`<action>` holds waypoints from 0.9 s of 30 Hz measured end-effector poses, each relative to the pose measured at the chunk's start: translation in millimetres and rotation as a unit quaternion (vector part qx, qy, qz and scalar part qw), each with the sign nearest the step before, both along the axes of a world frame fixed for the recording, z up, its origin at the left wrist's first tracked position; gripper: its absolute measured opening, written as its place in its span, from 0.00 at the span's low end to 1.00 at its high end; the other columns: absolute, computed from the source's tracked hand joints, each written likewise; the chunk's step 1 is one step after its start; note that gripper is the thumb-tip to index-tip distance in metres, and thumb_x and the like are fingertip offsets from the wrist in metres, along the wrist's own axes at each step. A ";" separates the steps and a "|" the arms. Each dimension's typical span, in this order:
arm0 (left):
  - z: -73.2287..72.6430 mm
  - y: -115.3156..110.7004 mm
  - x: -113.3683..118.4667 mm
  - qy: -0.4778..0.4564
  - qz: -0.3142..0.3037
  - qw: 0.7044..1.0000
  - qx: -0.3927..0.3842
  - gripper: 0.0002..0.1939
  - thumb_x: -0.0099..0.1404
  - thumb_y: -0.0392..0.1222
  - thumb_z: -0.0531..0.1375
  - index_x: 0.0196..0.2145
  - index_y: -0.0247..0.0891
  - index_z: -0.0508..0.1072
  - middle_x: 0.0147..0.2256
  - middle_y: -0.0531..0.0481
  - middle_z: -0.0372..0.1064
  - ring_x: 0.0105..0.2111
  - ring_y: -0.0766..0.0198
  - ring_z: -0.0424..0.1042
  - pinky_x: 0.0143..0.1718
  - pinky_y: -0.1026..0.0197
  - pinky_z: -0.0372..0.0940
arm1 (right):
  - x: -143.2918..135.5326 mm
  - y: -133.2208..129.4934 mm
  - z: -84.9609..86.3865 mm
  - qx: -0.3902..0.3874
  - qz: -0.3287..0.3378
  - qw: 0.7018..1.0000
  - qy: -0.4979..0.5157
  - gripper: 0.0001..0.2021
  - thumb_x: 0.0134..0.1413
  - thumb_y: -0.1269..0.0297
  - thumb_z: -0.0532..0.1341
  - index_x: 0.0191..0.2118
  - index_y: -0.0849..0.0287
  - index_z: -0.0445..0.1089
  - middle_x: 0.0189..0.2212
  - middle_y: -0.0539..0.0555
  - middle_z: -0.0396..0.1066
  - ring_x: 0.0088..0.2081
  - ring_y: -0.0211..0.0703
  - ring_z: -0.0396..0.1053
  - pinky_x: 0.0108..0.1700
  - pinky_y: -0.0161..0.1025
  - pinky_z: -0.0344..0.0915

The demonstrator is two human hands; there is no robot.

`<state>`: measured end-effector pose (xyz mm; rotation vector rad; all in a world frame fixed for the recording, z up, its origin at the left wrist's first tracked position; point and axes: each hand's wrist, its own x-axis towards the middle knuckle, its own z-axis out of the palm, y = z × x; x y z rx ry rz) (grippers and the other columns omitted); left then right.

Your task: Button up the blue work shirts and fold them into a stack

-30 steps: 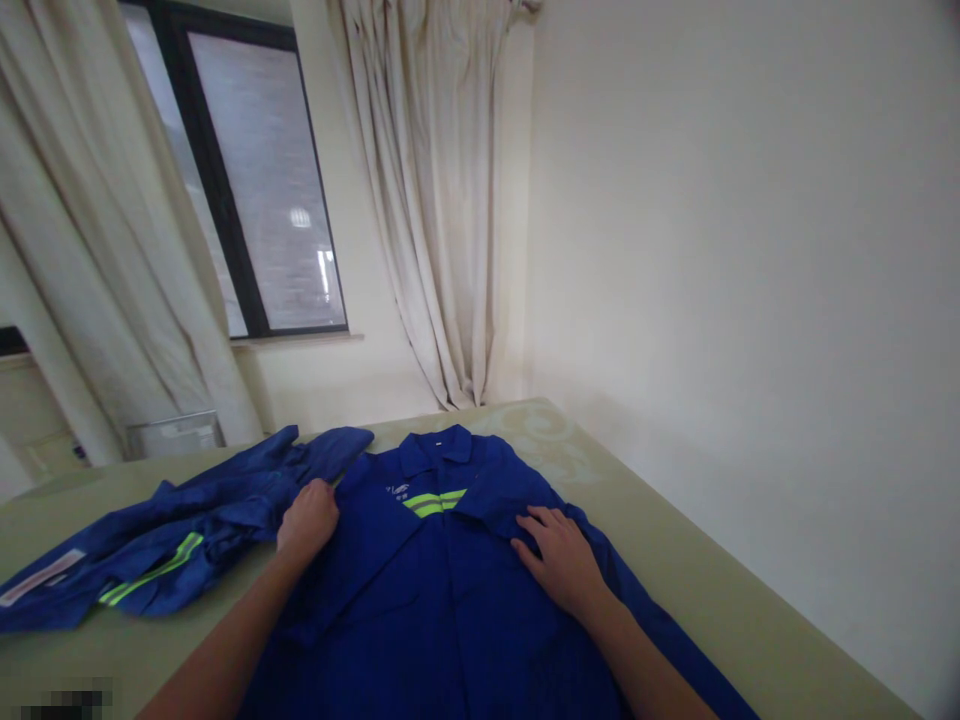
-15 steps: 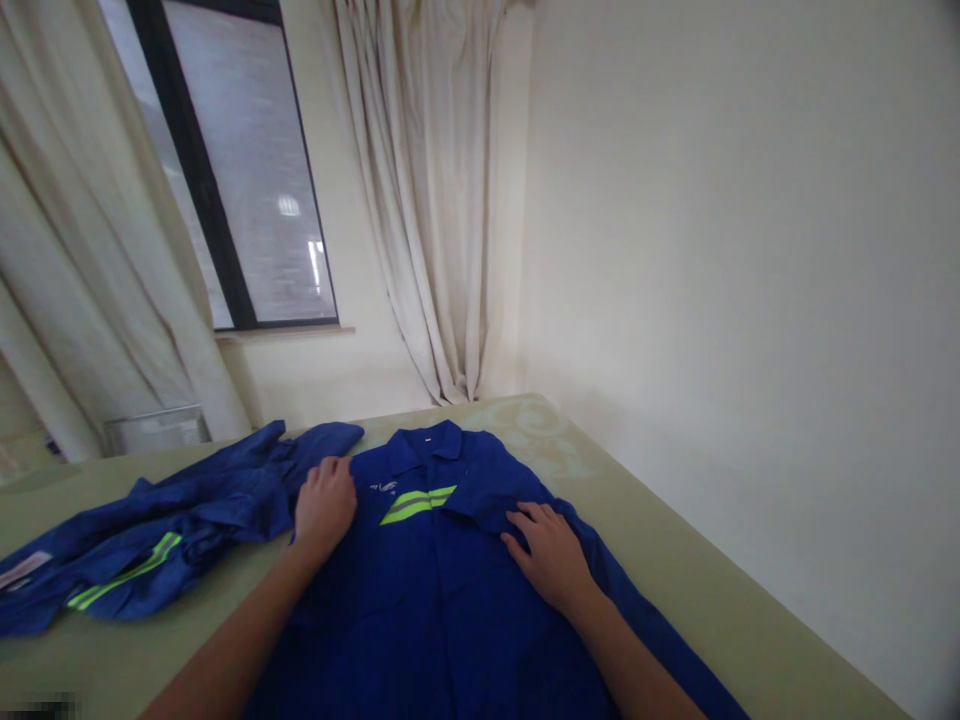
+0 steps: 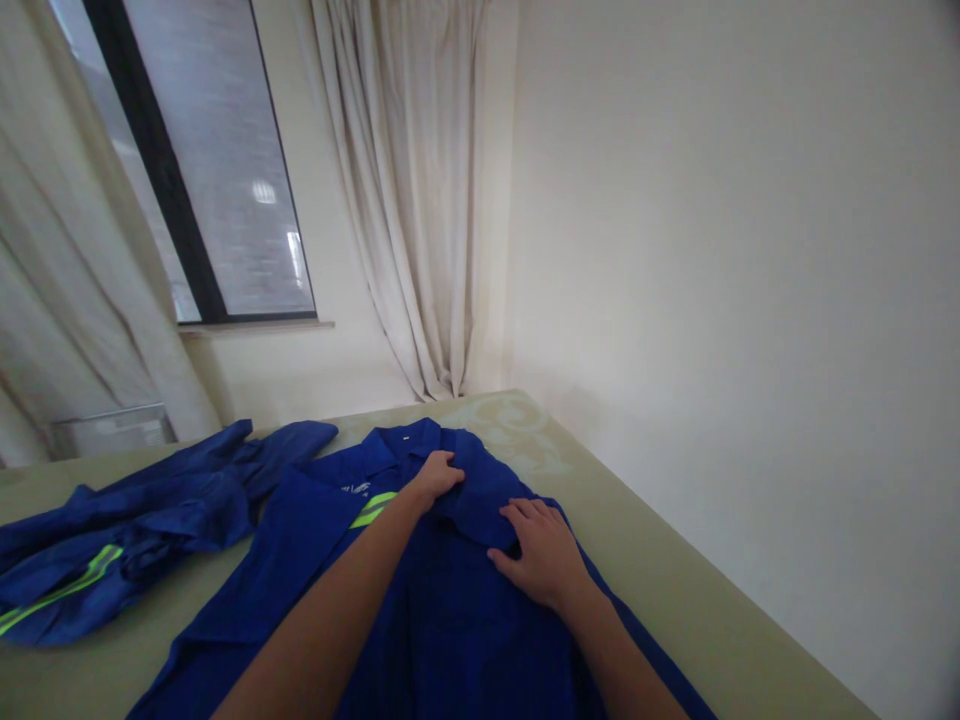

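Observation:
A blue work jacket [image 3: 480, 620] lies front up, its collar [image 3: 405, 445] toward the window and a yellow-green reflective strip [image 3: 373, 510] across the chest. My left hand [image 3: 436, 478] reaches over the chest just below the collar, fingers bent and closed on the cloth; the fingertips are partly hidden. On the jacket's right side, by the edge of a folded-over piece of cloth, my right hand [image 3: 541, 555] rests with fingers stretched out and thumb apart. My left forearm covers part of the strip and the front.
A second blue garment [image 3: 172, 510] with reflective strips lies crumpled at the left on the pale green bed-like surface [image 3: 637, 540]. A bare wall [image 3: 720, 300] runs along the right. Curtains [image 3: 420, 200] and a window [image 3: 217, 160] stand behind.
My left hand has moved right, from the jacket's left shoulder to the chest below the collar. My right hand stays nearly in place. The view has shifted slightly right.

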<state>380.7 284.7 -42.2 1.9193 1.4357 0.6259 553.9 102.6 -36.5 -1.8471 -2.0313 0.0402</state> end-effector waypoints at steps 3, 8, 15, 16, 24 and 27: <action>6.4 11.8 2.4 0.033 -0.008 0.999 0.012 0.19 0.71 0.48 0.61 0.55 0.37 0.70 0.52 0.44 0.71 0.46 0.57 0.75 0.46 0.49 0.73 | 2.5 0.4 6.0 0.002 -0.074 0.997 0.003 0.25 0.64 0.39 0.54 0.48 0.54 0.76 0.49 0.62 0.75 0.53 0.62 0.69 0.56 0.54 0.61; 6.3 -1.6 4.8 0.106 -0.015 0.988 0.111 0.24 0.71 0.43 0.59 0.61 0.33 0.65 0.60 0.34 0.64 0.60 0.46 0.66 0.60 0.40 0.62 | 4.1 3.3 10.9 0.001 -0.156 0.988 0.001 0.32 0.69 0.39 0.43 0.39 0.56 0.77 0.42 0.65 0.76 0.47 0.60 0.72 0.50 0.51 0.64; -1.1 -62.8 0.7 0.182 -0.168 0.951 0.183 0.29 0.73 0.51 0.52 0.67 0.38 0.61 0.69 0.39 0.55 0.69 0.47 0.54 0.69 0.42 0.50 | 9.2 8.6 -12.2 -0.020 -0.095 0.995 -0.030 0.28 0.71 0.50 0.45 0.67 0.57 0.63 0.67 0.60 0.62 0.66 0.56 0.59 0.66 0.54 0.52; 0.8 -74.1 -4.0 0.194 -0.177 0.948 0.183 0.29 0.73 0.49 0.52 0.67 0.35 0.61 0.69 0.37 0.55 0.69 0.47 0.54 0.69 0.42 0.50 | 9.5 9.4 -18.1 -0.043 -0.095 0.994 -0.038 0.29 0.70 0.51 0.46 0.70 0.58 0.59 0.69 0.60 0.57 0.68 0.57 0.56 0.68 0.56 0.49; -22.7 -216.0 -111.1 0.233 -0.217 0.911 0.260 0.33 0.68 0.41 0.57 0.69 0.51 0.58 0.68 0.51 0.59 0.64 0.54 0.65 0.63 0.52 0.64 | 11.1 17.7 -29.0 -0.027 -0.105 0.994 -0.024 0.31 0.67 0.52 0.47 0.69 0.64 0.58 0.69 0.64 0.56 0.69 0.57 0.54 0.70 0.59 0.43; -51.0 -279.4 -191.8 0.230 -0.178 0.894 0.340 0.40 0.65 0.42 0.62 0.69 0.65 0.53 0.64 0.58 0.65 0.57 0.55 0.74 0.55 0.55 0.73 | 16.8 14.7 2.0 0.093 -0.117 0.988 0.038 0.29 0.65 0.51 0.49 0.62 0.64 0.67 0.63 0.67 0.66 0.64 0.59 0.63 0.67 0.56 0.52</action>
